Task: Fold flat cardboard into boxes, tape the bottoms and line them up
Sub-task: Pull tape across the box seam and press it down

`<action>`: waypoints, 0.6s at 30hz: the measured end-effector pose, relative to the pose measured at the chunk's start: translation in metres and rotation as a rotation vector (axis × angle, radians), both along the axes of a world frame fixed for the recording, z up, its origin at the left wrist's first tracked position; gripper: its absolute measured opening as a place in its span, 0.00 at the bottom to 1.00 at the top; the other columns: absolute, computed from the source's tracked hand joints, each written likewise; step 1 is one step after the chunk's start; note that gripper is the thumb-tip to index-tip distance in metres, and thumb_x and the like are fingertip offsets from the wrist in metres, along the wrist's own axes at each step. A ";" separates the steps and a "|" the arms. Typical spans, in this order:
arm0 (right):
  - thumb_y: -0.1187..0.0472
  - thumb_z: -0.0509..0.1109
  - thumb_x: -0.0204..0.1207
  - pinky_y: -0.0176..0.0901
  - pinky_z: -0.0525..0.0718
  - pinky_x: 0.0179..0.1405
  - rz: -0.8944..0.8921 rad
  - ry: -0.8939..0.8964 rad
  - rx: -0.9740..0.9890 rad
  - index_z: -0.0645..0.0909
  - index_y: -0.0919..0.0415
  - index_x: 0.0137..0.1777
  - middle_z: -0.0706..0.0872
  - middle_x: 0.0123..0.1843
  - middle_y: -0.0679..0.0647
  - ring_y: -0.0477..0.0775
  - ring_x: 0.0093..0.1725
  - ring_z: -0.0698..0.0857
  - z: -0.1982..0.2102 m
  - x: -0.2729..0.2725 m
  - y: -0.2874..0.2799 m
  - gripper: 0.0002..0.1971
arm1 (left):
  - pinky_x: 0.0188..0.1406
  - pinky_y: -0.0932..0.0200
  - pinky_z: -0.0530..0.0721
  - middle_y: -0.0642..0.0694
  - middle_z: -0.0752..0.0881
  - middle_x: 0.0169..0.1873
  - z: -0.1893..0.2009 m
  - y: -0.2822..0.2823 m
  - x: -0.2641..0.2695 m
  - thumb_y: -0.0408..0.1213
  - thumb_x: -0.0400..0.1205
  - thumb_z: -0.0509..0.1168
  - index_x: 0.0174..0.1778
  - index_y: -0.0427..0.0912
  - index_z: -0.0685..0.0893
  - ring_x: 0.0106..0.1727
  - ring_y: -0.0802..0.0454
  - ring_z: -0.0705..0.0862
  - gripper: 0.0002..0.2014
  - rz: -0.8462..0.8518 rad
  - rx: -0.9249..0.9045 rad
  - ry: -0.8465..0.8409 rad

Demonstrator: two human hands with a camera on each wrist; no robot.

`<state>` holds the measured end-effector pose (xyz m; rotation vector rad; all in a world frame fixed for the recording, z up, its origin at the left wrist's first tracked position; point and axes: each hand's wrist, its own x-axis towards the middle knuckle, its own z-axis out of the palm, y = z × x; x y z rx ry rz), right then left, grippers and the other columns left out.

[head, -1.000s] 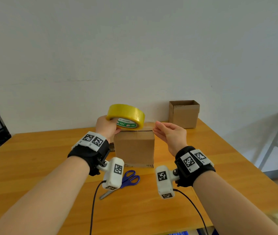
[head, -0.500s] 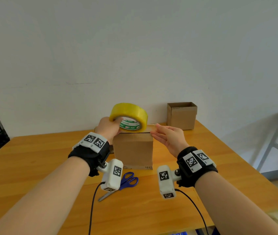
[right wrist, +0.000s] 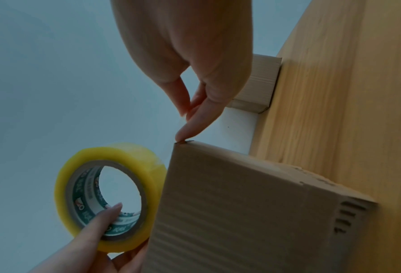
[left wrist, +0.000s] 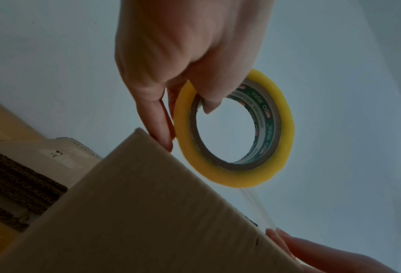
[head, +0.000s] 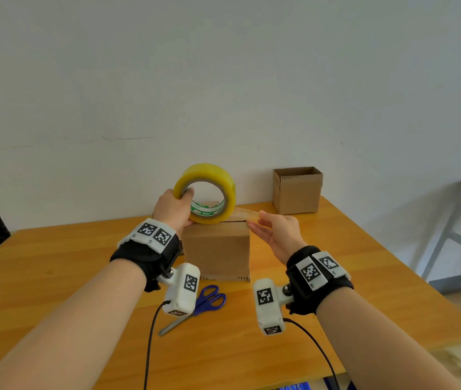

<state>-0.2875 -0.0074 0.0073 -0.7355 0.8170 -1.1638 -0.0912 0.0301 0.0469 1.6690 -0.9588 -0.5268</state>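
Note:
A folded cardboard box (head: 216, 249) stands upside down on the wooden table (head: 55, 263), closed flaps on top. My left hand (head: 185, 205) grips a yellow tape roll (head: 229, 190), thumb inside the core, and holds it upright on the box's top left edge. A clear tape strip (head: 244, 212) runs from the roll across the top to my right hand (head: 256, 219), which pinches its end at the box's right corner. The left wrist view shows the roll (left wrist: 286, 129) above the box (left wrist: 148, 212). In the right wrist view a fingertip (right wrist: 183, 136) touches the box corner (right wrist: 241, 203).
A finished open box (head: 296, 191) stands at the back right by the wall. Blue-handled scissors (head: 206, 298) lie in front of the box, between my wrists. Flat cardboard sheets (left wrist: 19, 181) are stacked behind the box on the left. A grey frame (head: 454, 243) stands off the table's right side.
The roll has tipped from lying tilted to standing upright on the box. A strip of tape has been drawn out to the right, its end held by my right hand.

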 end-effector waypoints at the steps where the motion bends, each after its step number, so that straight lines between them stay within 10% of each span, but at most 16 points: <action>1: 0.72 0.65 0.80 0.50 0.88 0.52 -0.004 -0.006 0.000 0.75 0.70 0.54 0.80 0.46 0.62 0.61 0.46 0.88 -0.002 0.000 0.001 0.05 | 0.42 0.42 0.90 0.38 0.85 0.47 0.000 0.000 0.000 0.51 0.83 0.62 0.57 0.37 0.79 0.42 0.43 0.86 0.19 -0.007 0.003 -0.019; 11: 0.72 0.65 0.80 0.47 0.88 0.49 -0.050 -0.016 0.033 0.75 0.68 0.49 0.80 0.43 0.62 0.58 0.43 0.86 -0.013 0.002 0.006 0.01 | 0.43 0.41 0.89 0.39 0.84 0.49 -0.005 -0.003 0.002 0.54 0.81 0.62 0.54 0.42 0.78 0.45 0.42 0.86 0.17 -0.010 -0.041 -0.042; 18: 0.62 0.69 0.79 0.40 0.78 0.40 -0.043 0.386 0.025 0.81 0.61 0.43 0.84 0.40 0.53 0.49 0.40 0.83 -0.025 0.012 0.000 0.05 | 0.45 0.41 0.89 0.42 0.84 0.42 -0.007 -0.006 0.005 0.50 0.81 0.64 0.53 0.39 0.80 0.42 0.42 0.86 0.16 0.000 -0.039 -0.019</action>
